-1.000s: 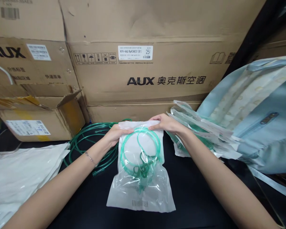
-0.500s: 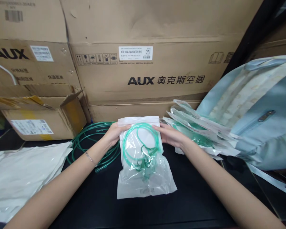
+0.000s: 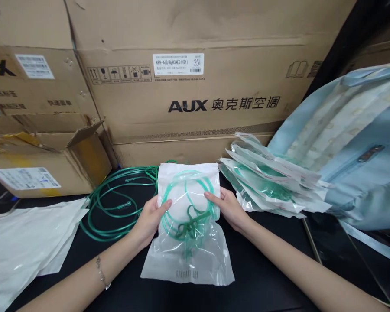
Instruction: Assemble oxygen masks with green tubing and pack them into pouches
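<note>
A clear-fronted, white-backed plastic pouch (image 3: 188, 275) hangs between my hands over the black table. Inside it lies coiled green tubing (image 3: 164, 208) with a darker green clip-like piece, seen through the film. My left hand (image 3: 151, 219) pinches the pouch's left side, thumb on the front. On the right side, my right hand (image 3: 230, 208) grips it the same way, fingers behind. Loose green tubing (image 3: 94, 203) lies coiled on the table beyond my left hand. To the right of my right hand is a stack of filled pouches (image 3: 269, 177).
White flat pouches (image 3: 22, 247) lie at the left. An open cardboard box (image 3: 74, 169) stands behind them. Large AUX cartons (image 3: 133, 112) form the back wall. A light blue backpack (image 3: 351, 186) leans at the right, near a dark flat device (image 3: 341, 251).
Both hands have slid down the pouch's sides, and the pouch sits slightly lower and nearer. More of the loose tubing shows at the left. The camera view has shifted a little.
</note>
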`<state>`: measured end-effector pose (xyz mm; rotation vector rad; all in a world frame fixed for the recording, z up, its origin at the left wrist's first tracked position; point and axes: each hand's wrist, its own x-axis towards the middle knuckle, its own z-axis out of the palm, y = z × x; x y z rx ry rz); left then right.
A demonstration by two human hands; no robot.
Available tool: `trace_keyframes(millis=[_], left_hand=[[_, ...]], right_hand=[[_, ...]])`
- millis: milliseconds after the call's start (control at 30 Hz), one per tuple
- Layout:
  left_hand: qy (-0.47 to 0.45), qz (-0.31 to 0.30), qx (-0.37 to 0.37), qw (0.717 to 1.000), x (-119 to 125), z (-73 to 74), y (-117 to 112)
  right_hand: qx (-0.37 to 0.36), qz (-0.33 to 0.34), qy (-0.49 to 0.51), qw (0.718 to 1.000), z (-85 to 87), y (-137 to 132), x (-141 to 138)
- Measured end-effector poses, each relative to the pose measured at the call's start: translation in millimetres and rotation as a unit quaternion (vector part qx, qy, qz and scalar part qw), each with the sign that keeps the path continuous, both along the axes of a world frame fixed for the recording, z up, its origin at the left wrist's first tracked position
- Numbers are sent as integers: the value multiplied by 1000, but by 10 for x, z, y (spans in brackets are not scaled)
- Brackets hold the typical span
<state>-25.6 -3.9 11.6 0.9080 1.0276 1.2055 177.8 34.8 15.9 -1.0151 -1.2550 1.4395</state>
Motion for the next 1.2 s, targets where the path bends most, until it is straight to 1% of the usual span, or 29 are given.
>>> trace_keyframes(millis=[67,133,233,300,367,467,533,600,667,700,733,767,800,833,900,1000,1033,1067,1133,1167,1200], left_hand=[[24,24,9,999,13,-28,19],[63,32,17,997,24,-39,27],[106,21,43,993,26,-33,9],[102,15,58,993,18,-31,-7],[85,33,65,994,5,-37,-12],[58,82,64,993,-14,-48,3],[41,94,59,993,-18,-42,16],[24,90,51,994,-9,-17,23],[-11,76,54,996,15,28,29],[-31,59,59,996,33,55,37],[-45,35,64,996,53,81,50],[-50,9,70,996,77,104,72],[-44,-12,74,996,103,122,103],[-31,-25,75,996,132,130,144],[1,-14,78,997,198,119,254],[30,23,93,995,310,51,446],[37,26,99,994,350,27,506],[45,28,106,993,391,5,561],[61,30,118,991,473,-27,649],[72,30,125,989,512,-36,684],[87,29,133,987,549,-42,713]], right_hand=[[1,-5,-3,1000,-17,-9,-5],[-1,-8,-8,1000,-26,-3,-2],[-1,-15,-11,1000,-25,23,10],[-3,-13,-7,1000,-9,36,22],[-13,7,-3,1000,26,32,39],[-38,77,-22,996,95,-9,70],[-35,111,-44,992,128,-41,88],[-6,117,-45,992,134,-47,106],[41,101,-39,993,111,-9,136],[73,80,-50,993,91,27,156],[111,44,-87,989,68,72,181],[150,-1,-137,979,45,121,208],[192,-60,-205,958,24,169,236],[221,-109,-275,929,8,211,263],[244,-161,-340,894,1,258,305],[265,-177,-368,874,60,225,332],[281,-182,-385,860,94,193,333],[302,-188,-408,841,129,156,331],[356,-187,-468,787,192,76,317],[385,-165,-499,758,213,38,306],[409,-131,-527,733,224,4,292]])
